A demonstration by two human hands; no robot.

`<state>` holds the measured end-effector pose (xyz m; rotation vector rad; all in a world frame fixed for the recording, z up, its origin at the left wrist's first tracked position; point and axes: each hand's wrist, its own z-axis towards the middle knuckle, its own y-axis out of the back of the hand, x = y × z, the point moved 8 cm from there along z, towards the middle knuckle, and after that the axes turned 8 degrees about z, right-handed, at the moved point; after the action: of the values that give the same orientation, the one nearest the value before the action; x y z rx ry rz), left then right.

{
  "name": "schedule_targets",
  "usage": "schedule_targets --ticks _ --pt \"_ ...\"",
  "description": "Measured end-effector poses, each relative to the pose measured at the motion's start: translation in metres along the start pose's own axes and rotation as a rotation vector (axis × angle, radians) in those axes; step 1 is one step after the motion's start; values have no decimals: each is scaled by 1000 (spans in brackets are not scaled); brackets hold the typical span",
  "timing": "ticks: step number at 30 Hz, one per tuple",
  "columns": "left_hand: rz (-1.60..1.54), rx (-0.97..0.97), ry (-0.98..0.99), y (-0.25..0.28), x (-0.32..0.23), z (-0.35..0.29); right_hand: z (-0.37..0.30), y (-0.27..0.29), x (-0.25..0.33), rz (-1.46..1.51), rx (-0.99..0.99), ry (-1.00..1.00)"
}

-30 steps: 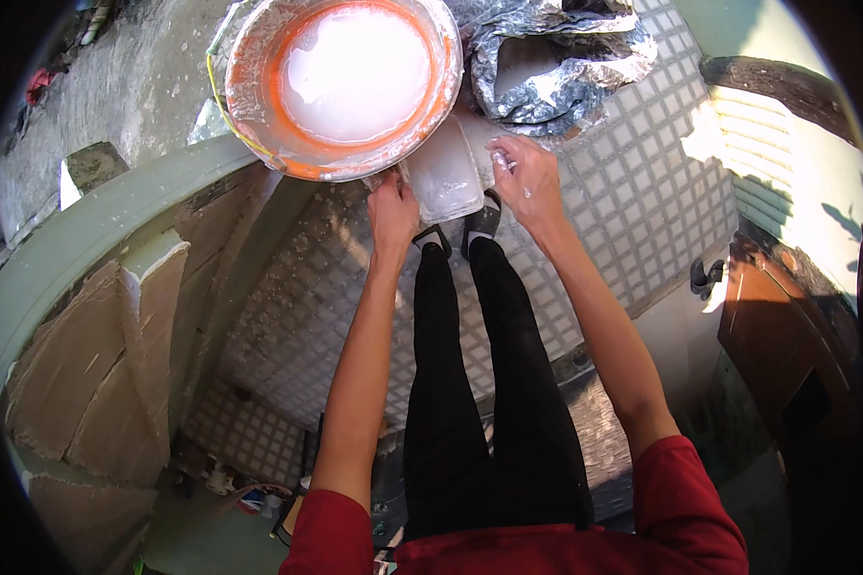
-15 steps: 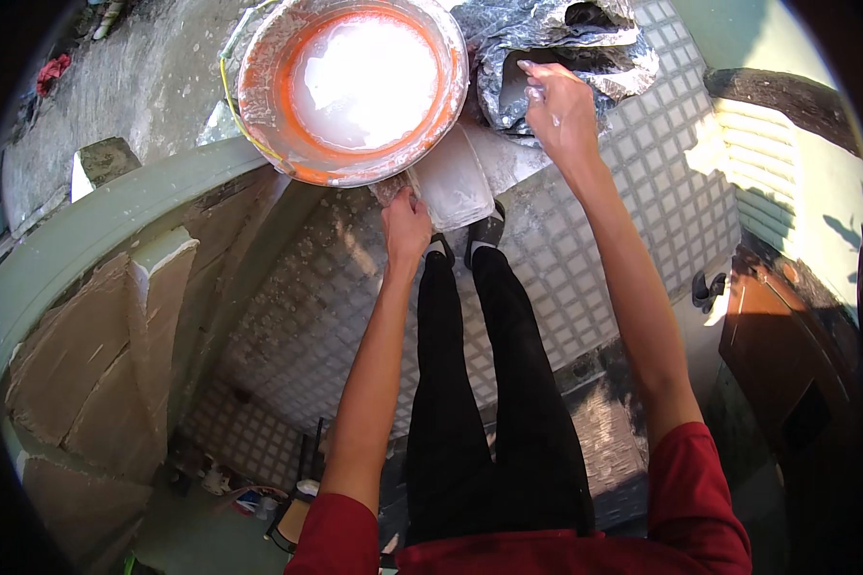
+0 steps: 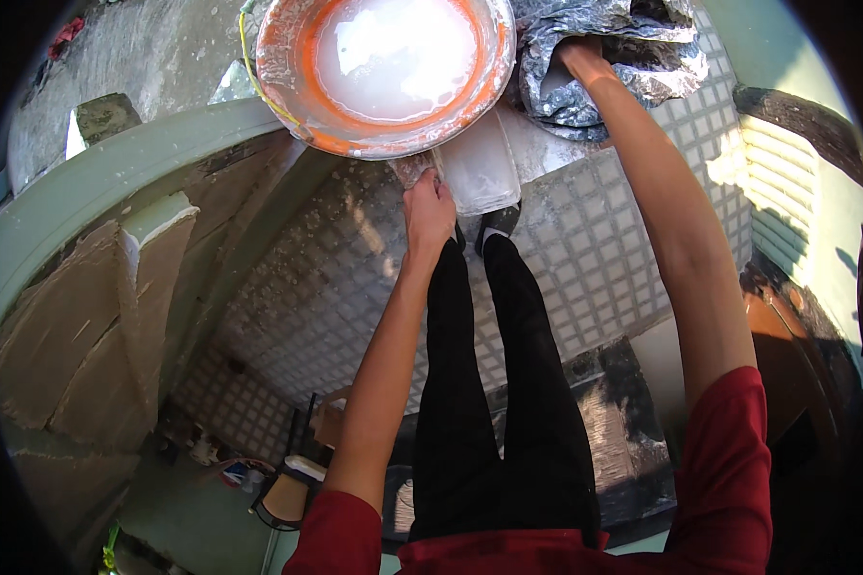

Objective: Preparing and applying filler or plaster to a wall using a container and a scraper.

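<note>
A large orange-rimmed tub [image 3: 288, 96], crusted with white residue, holds milky white liquid at the top of the view. My left hand [image 3: 430, 203] is just below its near rim, fingers drawn together beside a whitish translucent plastic tray [image 3: 479, 172]. What those fingers pinch, if anything, is too small to make out. To the right of the tub lies a crumpled grey-silver plastic sack [image 3: 556, 105] with its mouth open. My right hand [image 3: 585, 53] reaches into that opening; its fingers are hidden inside.
Grey-and-white tiled floor [image 3: 585, 230] stretches beneath my legs. On the left, a pale green curved ledge [image 3: 177, 144] runs beside broken brown boards [image 3: 77, 335]. A yellow-green cord [image 3: 246, 67] hangs by the tub. At right stand a ribbed cream panel [image 3: 777, 182] and a brown wooden piece [image 3: 786, 335].
My right hand, pinched above the sack's opening before, has gone down into it. My left hand stays near the tray under the tub's rim. The whole view has shifted slightly.
</note>
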<state>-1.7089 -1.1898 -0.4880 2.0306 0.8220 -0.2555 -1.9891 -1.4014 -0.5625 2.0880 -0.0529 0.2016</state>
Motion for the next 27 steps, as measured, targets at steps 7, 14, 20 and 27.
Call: schedule_targets --ticks 7,14,20,27 --pt "-41 43 -1 -14 -10 1 26 -46 -54 -70 -240 175" --pt "-50 13 -15 -11 -8 3 20 -59 -29 -213 83 144" --pt "-26 36 51 -11 2 4 -56 0 38 167 -103 358" --pt "-21 -49 -19 -16 7 6 -83 6 64 35 -12 417"
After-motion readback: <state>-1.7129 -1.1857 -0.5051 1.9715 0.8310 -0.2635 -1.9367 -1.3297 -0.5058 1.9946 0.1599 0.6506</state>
